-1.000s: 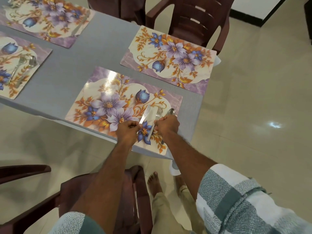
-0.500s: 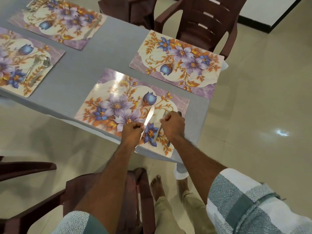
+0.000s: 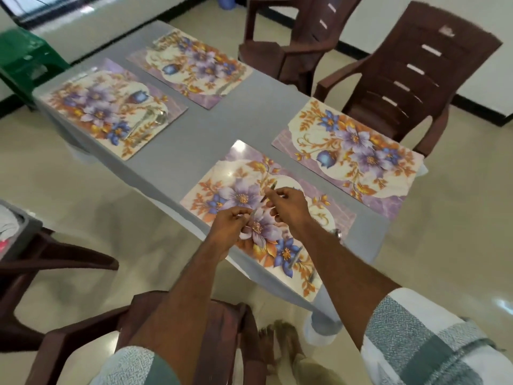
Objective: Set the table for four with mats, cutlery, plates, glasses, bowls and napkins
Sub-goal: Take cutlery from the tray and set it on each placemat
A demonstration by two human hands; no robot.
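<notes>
A: What do the hands have hold of?

B: One slim piece of cutlery (image 3: 261,202), most likely a knife, though blur hides its tip; the left hand (image 3: 231,222) pinches its lower end between curled fingers, and the right hand (image 3: 288,208) curls round its upper part, so a dark end pokes out above the right fingers.

A: Where is that grip?

B: Just over the middle of the nearest floral placemat (image 3: 268,218); I cannot tell whether the piece touches the mat.

A: What lies around it?

B: Right of the grip and nearer the person, more cutlery (image 3: 301,258) lies on the same mat; beyond the grip, a bare floral mat (image 3: 348,154) faces a brown plastic chair (image 3: 410,76); far left of the grip, another mat (image 3: 111,111) carries a spoon (image 3: 159,119); all rest on the grey table (image 3: 205,134).
</notes>
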